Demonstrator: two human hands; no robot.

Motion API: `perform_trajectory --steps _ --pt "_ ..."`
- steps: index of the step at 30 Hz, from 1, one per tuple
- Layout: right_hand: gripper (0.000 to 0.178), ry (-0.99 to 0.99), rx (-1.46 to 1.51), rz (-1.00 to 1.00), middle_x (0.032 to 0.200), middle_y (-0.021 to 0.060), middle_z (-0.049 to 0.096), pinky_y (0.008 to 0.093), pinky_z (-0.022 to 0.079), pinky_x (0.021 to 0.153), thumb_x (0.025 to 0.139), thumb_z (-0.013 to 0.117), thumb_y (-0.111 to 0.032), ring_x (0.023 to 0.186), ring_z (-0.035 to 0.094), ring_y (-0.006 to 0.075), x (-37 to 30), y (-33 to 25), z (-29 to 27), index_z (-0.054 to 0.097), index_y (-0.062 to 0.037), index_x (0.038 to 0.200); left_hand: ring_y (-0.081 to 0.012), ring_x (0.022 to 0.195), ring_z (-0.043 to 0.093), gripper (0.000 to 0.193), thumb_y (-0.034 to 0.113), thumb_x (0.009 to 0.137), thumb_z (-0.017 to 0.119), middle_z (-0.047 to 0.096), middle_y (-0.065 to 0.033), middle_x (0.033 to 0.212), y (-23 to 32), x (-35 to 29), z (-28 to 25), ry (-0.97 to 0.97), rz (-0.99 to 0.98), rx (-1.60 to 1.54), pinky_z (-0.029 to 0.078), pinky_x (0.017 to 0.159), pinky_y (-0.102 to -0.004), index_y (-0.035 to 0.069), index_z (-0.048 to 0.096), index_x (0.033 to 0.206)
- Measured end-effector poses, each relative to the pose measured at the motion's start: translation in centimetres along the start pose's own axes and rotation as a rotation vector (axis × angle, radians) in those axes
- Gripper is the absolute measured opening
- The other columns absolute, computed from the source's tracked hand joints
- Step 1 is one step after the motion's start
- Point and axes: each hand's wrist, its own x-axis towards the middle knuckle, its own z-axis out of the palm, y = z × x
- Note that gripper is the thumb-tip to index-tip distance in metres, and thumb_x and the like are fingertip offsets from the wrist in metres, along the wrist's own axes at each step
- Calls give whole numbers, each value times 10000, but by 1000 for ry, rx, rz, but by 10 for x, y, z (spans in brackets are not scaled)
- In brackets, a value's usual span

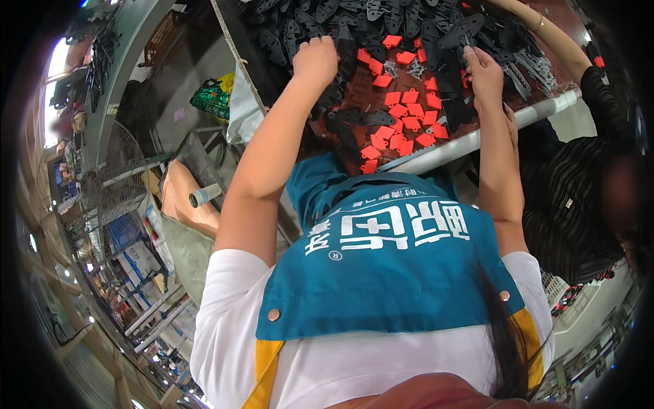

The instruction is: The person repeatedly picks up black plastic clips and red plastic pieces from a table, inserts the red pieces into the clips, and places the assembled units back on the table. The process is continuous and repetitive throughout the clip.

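Over the table (360, 93), the left hand (315, 63) curled beside black plates (274, 48), contents hidden, while the right hand (485, 73) drew fingertips toward thumb, any hold unclear, red tags (411, 96) lying between.

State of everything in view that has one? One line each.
Left hand: fingers curled; contents hidden
Right hand: thumb and forefinger close together; grip unclear
Red pieces: loose, scattered
Black pieces: mostly heaped
Small metal parts: loose pile
Apron: worn
Fan: upright; running or not, unclear
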Motion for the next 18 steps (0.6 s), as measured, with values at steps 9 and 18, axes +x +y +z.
perform_trajectory --steps 9,18 --pt "178 -394 -566 -461 847 104 639 370 499 701 810 636 -187 807 632 275 -35 26 57 653 -64 937 -366 883 622 278 226 844 592 622 -199 961 4 -4 -15 -62 -165 -127 503 744 -438 18 511 1011" --pt "103 -510 -1038 -699 948 99 610 403 515 747 773 592 -101 911 601 293 -5 30 112 655 -65 847 -119 776 507 358 188 958 483 545 -29 1006 56 -102 -51 -282 -604 -1732 455 711 -261 55 438 1288"
